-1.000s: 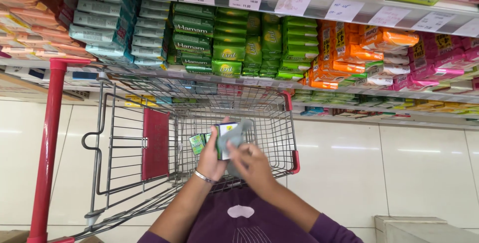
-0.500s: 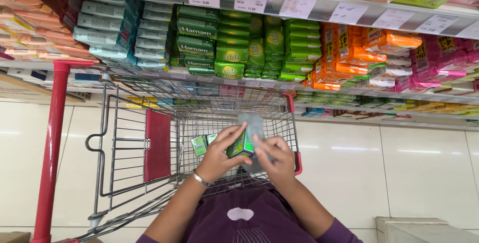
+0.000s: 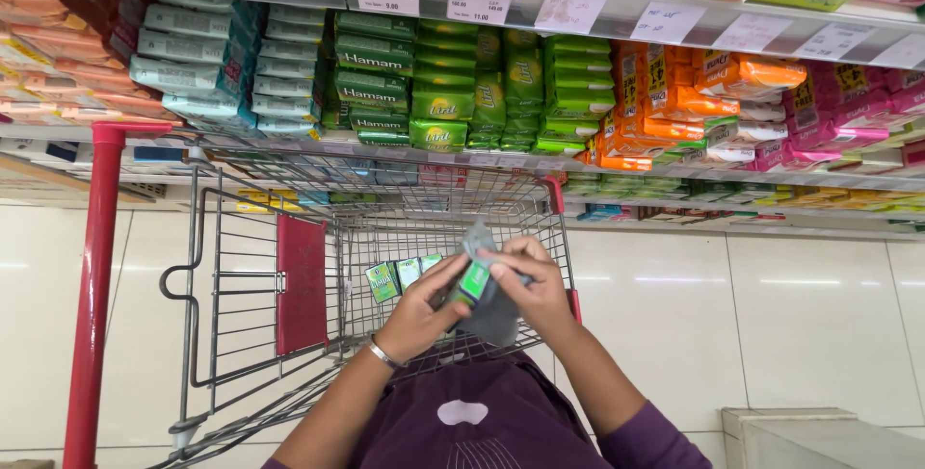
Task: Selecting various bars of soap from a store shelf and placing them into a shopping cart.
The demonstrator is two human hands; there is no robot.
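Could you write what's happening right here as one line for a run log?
left hand: grips green soap pack | right hand: holds grey bag | below: wire trolley with green packs

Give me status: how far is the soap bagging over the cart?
Done: three green soap boxes already lie in the cart. In hand: the left hand pushes a green box into the grey bag that the right hand holds. Left: that box isn't fully inside.

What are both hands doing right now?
Left hand: shut on the green soap packet.
Right hand: shut on the grey bag.
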